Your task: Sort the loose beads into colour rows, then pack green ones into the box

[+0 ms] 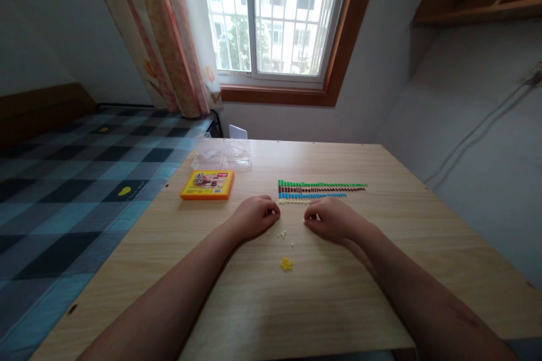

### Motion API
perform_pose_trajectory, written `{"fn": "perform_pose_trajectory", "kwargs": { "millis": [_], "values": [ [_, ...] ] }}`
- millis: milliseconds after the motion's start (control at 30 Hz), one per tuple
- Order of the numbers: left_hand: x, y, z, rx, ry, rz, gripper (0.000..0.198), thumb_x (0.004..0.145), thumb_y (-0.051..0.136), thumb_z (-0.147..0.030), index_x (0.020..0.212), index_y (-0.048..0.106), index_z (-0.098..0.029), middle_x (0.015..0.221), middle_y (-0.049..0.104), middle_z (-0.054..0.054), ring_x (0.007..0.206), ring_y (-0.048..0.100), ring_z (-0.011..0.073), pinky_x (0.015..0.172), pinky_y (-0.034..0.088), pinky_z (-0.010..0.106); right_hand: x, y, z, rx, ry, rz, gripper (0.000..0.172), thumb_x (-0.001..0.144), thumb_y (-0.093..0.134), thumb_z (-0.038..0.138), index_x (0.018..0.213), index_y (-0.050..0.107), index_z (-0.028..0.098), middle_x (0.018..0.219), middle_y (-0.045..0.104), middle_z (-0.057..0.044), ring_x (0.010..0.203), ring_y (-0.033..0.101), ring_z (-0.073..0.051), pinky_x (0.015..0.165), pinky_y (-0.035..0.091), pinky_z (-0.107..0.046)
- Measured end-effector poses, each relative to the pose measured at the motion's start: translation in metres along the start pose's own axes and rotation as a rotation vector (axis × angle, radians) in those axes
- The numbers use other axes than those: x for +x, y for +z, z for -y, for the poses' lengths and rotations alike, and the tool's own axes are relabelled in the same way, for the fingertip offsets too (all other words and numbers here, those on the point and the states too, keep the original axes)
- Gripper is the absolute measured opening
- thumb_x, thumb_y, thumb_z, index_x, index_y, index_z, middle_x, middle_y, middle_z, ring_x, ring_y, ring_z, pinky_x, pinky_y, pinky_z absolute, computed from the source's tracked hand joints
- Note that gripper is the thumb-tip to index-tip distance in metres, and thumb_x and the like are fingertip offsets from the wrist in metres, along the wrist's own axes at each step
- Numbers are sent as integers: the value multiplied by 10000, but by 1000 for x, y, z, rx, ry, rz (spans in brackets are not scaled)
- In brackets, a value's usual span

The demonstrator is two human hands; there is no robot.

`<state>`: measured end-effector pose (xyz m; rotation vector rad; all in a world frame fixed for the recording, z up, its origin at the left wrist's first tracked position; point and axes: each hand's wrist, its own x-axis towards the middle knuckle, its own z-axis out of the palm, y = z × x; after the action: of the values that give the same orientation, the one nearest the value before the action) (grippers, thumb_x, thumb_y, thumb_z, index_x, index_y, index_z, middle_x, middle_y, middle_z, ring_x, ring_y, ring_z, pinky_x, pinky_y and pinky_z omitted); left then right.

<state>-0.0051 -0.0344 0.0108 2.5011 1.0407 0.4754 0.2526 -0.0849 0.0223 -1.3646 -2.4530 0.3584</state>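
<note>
My left hand (254, 218) rests on the table at the left end of the rows, thumb and fingertips pinched together; whatever is between them is too small to make out. My right hand (330, 219) is also pinched, beside the row of cream pieces (293, 201), and a tiny pale piece seems to show at its fingertips. Above that row run lines of blue pieces (313, 196), brown pieces (322, 189) and green pieces (317, 184). Between my forearms lie a few loose cream pieces (282, 234) and a small heap of yellow pieces (287, 264).
A yellow-orange box (207, 185) lies at the left of the wooden table (339, 304). Behind it stands a clear plastic case (222, 153) with its lid up. A checked bed (63, 203) adjoins the left edge; a wall (474, 107) is on the right.
</note>
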Motion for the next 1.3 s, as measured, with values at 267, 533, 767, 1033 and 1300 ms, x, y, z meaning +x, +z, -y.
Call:
{"fn": "perform_pose_trajectory", "kwargs": {
  "millis": [267, 533, 767, 1033, 1300],
  "values": [
    [0, 0, 1, -5, -3, 4, 150, 838, 625, -208, 842, 775, -216, 850, 697, 23, 742, 620, 143, 684, 445, 243, -1, -13, -35, -57, 197, -129, 163, 855, 628, 212, 804, 782, 210, 769, 742, -32, 671, 632, -164, 632, 400, -266],
    [0, -1, 0, 12, -8, 10, 149, 841, 624, -208, 842, 773, -212, 854, 697, 26, 756, 621, 152, 688, 446, 249, 2, 0, -43, -68, 172, -143, 170, 900, 628, 234, 876, 793, 203, 863, 766, -46, 767, 664, -181, 709, 435, -272],
    [0, 0, 0, 10, -6, 8, 144, 842, 629, -206, 848, 773, -212, 855, 698, 23, 766, 623, 152, 696, 445, 249, 4, 5, -49, -61, 167, -142, 166, 909, 631, 249, 890, 791, 209, 888, 770, -38, 789, 672, -180, 733, 443, -268],
    [1, 0, 0, 2, -6, 2, 141, 840, 632, -214, 839, 774, -214, 844, 694, 19, 767, 620, 149, 701, 448, 247, 5, 8, -50, -65, 171, -155, 159, 906, 630, 252, 888, 782, 212, 902, 768, -35, 832, 677, -191, 754, 450, -278],
    [0, -1, -1, 0, -9, 5, 152, 842, 619, -209, 834, 771, -204, 851, 692, 28, 751, 620, 146, 688, 449, 249, 3, 5, -45, -54, 181, -158, 184, 909, 619, 296, 892, 780, 211, 864, 756, -37, 772, 659, -172, 709, 431, -266]
  ]
}}
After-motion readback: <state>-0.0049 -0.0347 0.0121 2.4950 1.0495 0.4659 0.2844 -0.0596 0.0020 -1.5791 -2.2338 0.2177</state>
